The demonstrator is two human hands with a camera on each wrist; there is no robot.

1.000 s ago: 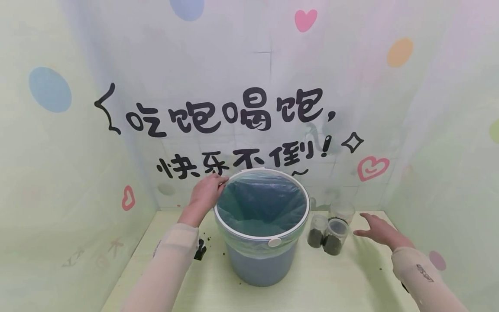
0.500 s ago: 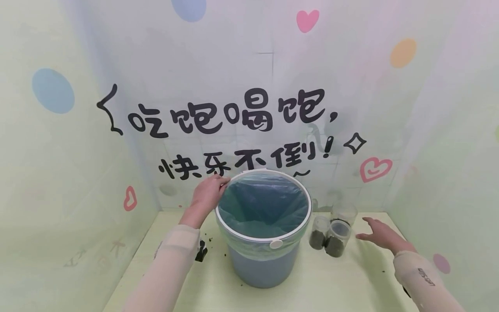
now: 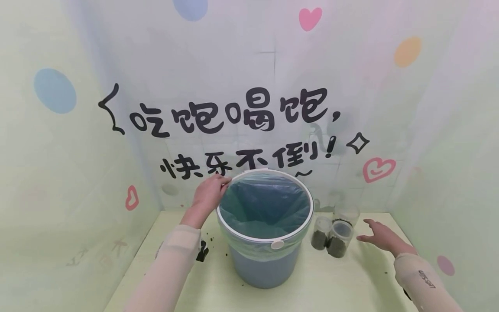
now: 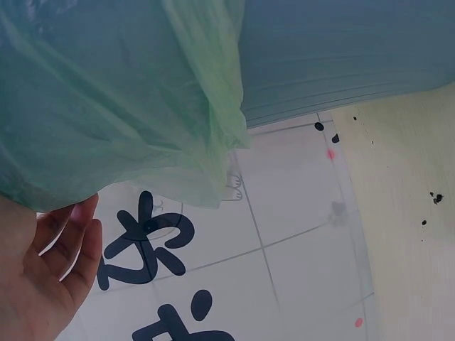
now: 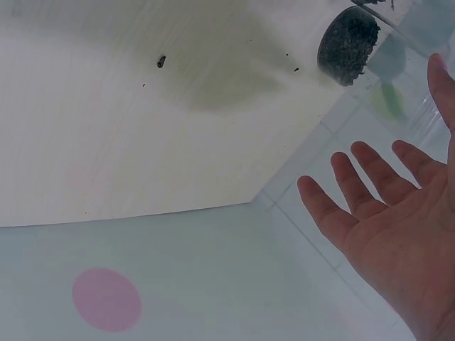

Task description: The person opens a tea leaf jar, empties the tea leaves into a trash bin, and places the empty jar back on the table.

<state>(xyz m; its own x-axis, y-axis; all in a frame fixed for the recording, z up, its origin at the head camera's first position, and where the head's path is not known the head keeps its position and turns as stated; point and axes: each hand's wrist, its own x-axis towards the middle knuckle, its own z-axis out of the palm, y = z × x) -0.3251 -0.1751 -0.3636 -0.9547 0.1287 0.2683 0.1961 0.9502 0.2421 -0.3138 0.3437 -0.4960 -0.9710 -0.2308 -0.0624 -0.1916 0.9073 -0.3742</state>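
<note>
On the pale tabletop (image 3: 312,286), a blue-grey bin (image 3: 263,271) with a translucent green liner (image 3: 255,249) is stood upright at centre, its rim (image 3: 312,206) gripped at the far left by the left hand (image 3: 210,190). The right hand (image 3: 383,237), fingers (image 5: 384,174) extended and spread, is held near three clear jars (image 3: 341,229) of dark granules (image 3: 336,249) right of the bin; dark crumbs (image 5: 161,62) are scattered over the tabletop.

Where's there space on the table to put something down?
A big bare patch of the table is in front of the three jars, between the bin and the right sleeve. A smaller one lies between bin and left sleeve, near a dark scrap and crumbs. It's crowded just right of the bin, where the jars stand close together.
</note>
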